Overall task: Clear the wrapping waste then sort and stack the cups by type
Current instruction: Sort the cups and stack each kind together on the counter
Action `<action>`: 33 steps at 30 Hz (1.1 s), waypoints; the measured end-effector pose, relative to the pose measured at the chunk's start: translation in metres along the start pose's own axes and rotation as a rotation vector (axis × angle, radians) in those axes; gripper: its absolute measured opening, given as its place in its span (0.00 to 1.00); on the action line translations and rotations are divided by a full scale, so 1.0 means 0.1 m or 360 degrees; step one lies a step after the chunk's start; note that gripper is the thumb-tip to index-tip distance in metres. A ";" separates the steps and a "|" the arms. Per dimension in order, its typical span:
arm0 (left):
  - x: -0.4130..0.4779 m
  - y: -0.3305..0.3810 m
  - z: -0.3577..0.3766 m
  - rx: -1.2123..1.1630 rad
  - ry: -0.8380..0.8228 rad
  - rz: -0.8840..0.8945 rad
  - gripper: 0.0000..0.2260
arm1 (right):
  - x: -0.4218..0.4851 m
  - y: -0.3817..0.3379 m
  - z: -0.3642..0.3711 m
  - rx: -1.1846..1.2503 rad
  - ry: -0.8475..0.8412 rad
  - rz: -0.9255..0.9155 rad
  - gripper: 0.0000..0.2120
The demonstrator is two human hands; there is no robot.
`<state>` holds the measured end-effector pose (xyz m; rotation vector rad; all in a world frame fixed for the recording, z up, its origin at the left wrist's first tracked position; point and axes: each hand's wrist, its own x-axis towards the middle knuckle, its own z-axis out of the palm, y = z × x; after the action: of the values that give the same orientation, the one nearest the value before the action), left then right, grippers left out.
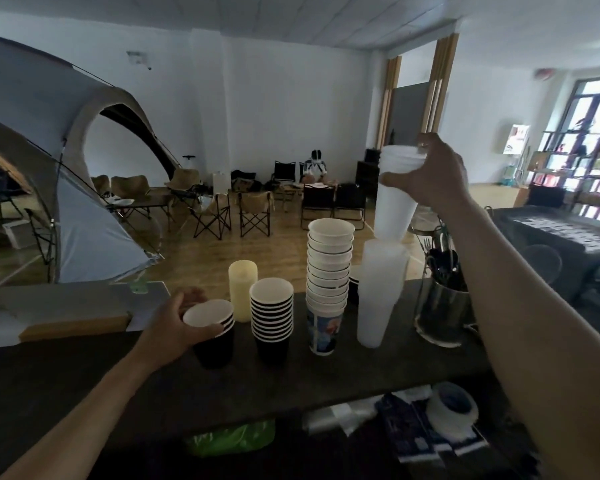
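A: Start at the left. What has the left hand [174,323] got?

B: It is wrapped round the rim of a short stack of black cups [212,332], fingers and thumb closed on the top few. That stack stands upright on the dark worktop [84,386]. Just to its right is the taller black stack [271,318], same ribbed dark wall and white inside, so the move there looks like a short lift and a shift to the right, mouth up, down into the taller one.

A: And behind those?

B: A pale yellow cylinder [242,289], smooth and matte; I can't tell what it is. Next along is the printed paper stack [329,282], white rolled rims, a coloured picture on the bottom cup, leaning a little.

A: The right hand [430,174]?

B: Raised, closed around a few nested frosted plastic cups [395,195] near their rims. They hang upright but slightly tilted, their base right at the mouth of the frosted stack [378,292] on the worktop below. The long axes nearly line up; I'd judge they need straightening before they will nest cleanly. Thin plastic, smooth, likely to flex under a squeeze.

A: Further right?

B: A metal holder of utensils [442,296] just beside the frosted stack. Clear wrapping [340,414] lies on the lower shelf under the worktop edge, beside a roll of tape [452,407].
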<state>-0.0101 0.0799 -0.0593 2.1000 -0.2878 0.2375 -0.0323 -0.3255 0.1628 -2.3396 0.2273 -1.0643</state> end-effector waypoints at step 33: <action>0.60 1.27 0.34 -0.0229 -0.0026 0.0256 0.43 | -1.18 -0.05 0.63 0.0398 0.0211 -0.0725 0.08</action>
<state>0.0112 -0.0201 0.0436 1.9391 -0.4709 0.2861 -0.0653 -0.2517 0.0559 -2.1421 -0.3900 -1.3728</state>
